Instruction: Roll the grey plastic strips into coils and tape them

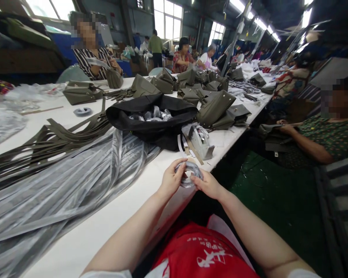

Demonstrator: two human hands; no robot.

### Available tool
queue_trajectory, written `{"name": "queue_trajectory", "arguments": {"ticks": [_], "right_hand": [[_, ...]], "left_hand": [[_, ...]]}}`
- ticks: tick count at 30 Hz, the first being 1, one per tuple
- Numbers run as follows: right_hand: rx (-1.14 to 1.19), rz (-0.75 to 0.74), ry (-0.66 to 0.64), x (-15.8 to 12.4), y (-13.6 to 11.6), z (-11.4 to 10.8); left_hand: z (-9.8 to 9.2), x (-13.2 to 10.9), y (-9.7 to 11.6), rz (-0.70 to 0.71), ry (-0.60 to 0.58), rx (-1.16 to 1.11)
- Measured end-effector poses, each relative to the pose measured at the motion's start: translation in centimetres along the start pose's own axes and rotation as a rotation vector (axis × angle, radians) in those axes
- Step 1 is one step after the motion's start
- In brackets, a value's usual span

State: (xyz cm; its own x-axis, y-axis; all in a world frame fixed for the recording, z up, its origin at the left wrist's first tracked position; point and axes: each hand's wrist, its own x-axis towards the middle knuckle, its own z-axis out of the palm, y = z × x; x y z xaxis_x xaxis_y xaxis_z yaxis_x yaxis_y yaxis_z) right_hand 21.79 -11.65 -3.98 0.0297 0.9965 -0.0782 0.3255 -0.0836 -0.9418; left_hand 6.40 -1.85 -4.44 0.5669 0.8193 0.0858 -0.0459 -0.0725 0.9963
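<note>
A coiled strap in grey, plastic-like wrapping (195, 168) is held between my two hands over the table's near edge. My left hand (174, 177) grips the coil's left side, its thumb over the ring. On the right side my right hand (206, 183) closes around the coil, thumb toward its hollow middle. Just beyond stands a black fabric bag (162, 133), its mouth wide, with several wrapped coils (156, 114) inside. Long wrapped straps (75, 185) lie to the left of my hands, beside bare olive straps (66, 135).
Several olive bags (216, 110) are piled past the black bag. A clear plastic box (201, 141) stands by the table's right edge. One loose coil (82, 111) lies farther left. A co-worker in a patterned top (333, 135) sits at right; another in stripes (95, 63) is across the table.
</note>
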Motion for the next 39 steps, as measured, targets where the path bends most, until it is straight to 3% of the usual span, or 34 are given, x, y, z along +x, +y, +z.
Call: {"name": "queue_trajectory", "arguments": {"ticks": [5, 7, 12, 16, 20, 23, 27, 31, 34, 39], "right_hand": [[-0.267, -0.034, -0.252, 1.2, -1.7, -1.3], [-0.31, -0.033, -0.313, 2.1, -2.0, -1.5], [-0.171, 0.027, -0.269, 5.1, -1.1, -0.8], [-0.233, 0.068, -0.202, 8.3, -0.1, -0.5], [-0.418, 0.118, 0.082, 12.3, 0.2, -0.7], [-0.587, 0.161, 0.321, 14.8, 0.6, -0.5], [-0.719, 0.208, 0.423, 16.5, 0.9, -0.1], [-0.788, 0.147, 0.468, 15.9, -0.4, -0.7], [-0.822, 0.046, 0.477, 13.4, -2.4, -1.2], [-0.834, -0.121, 0.287, 7.0, -5.2, 0.4]], "left_hand": [[-1.4, 0.0, 1.4, 0.068, -0.296, 0.17], [-1.6, -0.1, 1.4, 0.04, -0.35, 0.175], [-1.6, 0.7, -0.3, 0.009, -0.143, 0.112], [-2.6, 2.0, -1.6, 0.029, 0.035, 0.22], [-4.5, 2.8, -1.7, 0.071, 0.218, 0.316], [-5.2, 3.0, -1.6, 0.097, 0.283, 0.368], [-5.2, 3.0, -1.6, 0.127, 0.309, 0.393], [-5.5, 3.3, -2.1, 0.102, 0.337, 0.375], [-6.0, 3.7, -2.6, 0.039, 0.364, 0.342], [-6.3, 4.1, -3.1, -0.022, 0.398, 0.327]]}}
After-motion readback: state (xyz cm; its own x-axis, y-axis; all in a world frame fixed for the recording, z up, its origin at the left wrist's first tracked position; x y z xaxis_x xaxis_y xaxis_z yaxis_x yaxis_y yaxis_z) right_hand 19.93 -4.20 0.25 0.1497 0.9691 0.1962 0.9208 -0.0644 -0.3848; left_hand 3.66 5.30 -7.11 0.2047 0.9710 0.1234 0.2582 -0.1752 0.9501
